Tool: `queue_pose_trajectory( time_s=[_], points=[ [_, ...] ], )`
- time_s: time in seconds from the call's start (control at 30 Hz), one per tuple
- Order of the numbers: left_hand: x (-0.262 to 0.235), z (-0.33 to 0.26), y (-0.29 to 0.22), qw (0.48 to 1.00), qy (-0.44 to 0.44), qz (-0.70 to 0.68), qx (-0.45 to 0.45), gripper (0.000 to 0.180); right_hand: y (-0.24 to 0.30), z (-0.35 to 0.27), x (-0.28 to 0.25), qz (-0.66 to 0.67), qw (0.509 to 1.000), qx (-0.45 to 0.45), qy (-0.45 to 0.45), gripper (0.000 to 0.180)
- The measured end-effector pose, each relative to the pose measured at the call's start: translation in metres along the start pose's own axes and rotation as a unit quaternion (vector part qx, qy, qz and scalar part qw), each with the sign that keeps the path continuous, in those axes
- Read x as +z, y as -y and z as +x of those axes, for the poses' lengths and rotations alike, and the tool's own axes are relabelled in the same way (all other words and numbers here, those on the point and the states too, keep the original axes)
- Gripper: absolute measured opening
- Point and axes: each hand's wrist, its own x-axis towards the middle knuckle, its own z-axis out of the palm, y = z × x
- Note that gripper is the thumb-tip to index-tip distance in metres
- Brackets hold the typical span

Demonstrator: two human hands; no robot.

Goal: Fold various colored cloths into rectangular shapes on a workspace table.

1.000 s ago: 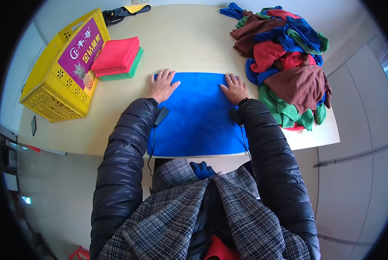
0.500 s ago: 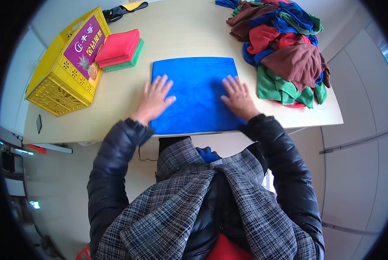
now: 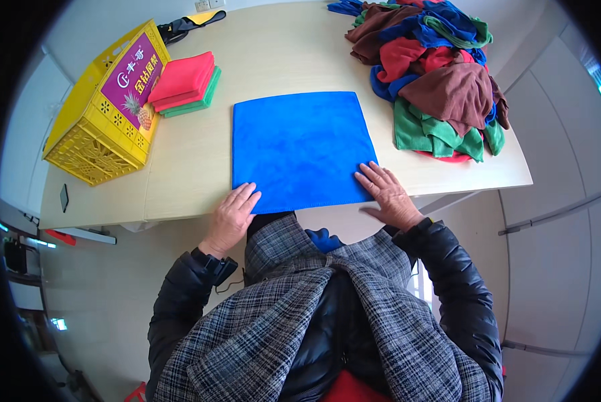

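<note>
A blue cloth [image 3: 300, 147] lies spread flat and smooth on the table, reaching its near edge. My left hand [image 3: 230, 220] rests at the cloth's near left corner, its fingers stretched out with the tips on the fabric and its thumb hidden. At the near right corner, my right hand [image 3: 389, 198] touches the cloth with its fingertips; the fingers are extended and the thumb stands apart, below the table edge. Neither hand is closed round the fabric.
To the left stand a yellow plastic crate [image 3: 96, 151] and a stack of folded red and green cloths [image 3: 183, 82]. Crumpled cloths [image 3: 448, 94] in several colours heap at the right. A black-and-yellow strap-like item [image 3: 190, 25] lies far left, a small dark flat object [image 3: 64, 198] near left.
Both hands have drawn back toward me, from the cloth's side edges to its near corners. The cloth still lies flat.
</note>
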Motion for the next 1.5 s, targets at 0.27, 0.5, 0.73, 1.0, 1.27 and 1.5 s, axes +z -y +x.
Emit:
queue_pose_trajectory(
  time_s=[0.27, 0.5, 0.73, 1.0, 1.27, 1.5],
  points=[
    [-0.032, -0.008, -0.007, 0.992, -0.076, -0.085, -0.045, 0.021, 0.009, -0.019, -0.014, 0.112, 0.992, 0.004, -0.059, 0.042],
    [-0.081, 0.008, 0.011, 0.941, -0.019, -0.286, -0.182, 0.014, 0.000, 0.002, -0.068, 0.319, 0.938, 0.110, 0.079, 0.017],
    [-0.026, 0.104, 0.117, 0.917, -0.065, -0.319, -0.232, 0.023, -0.091, 0.126, -0.039, 0.283, 0.952, 0.114, 0.014, 0.025],
    [0.044, 0.139, 0.172, 0.931, -0.043, -0.200, -0.301, 0.032, -0.119, 0.167, 0.021, 0.355, 0.888, 0.293, -0.015, 0.033],
    [0.062, 0.107, 0.163, 0.924, -0.170, -0.221, -0.262, 0.054, -0.057, 0.118, 0.002, 0.447, 0.808, 0.374, -0.087, 0.053],
    [0.031, 0.061, 0.092, 0.895, -0.115, -0.230, -0.364, 0.061, -0.034, 0.075, 0.031, 0.382, 0.830, 0.353, -0.202, 0.058]
  ],
)
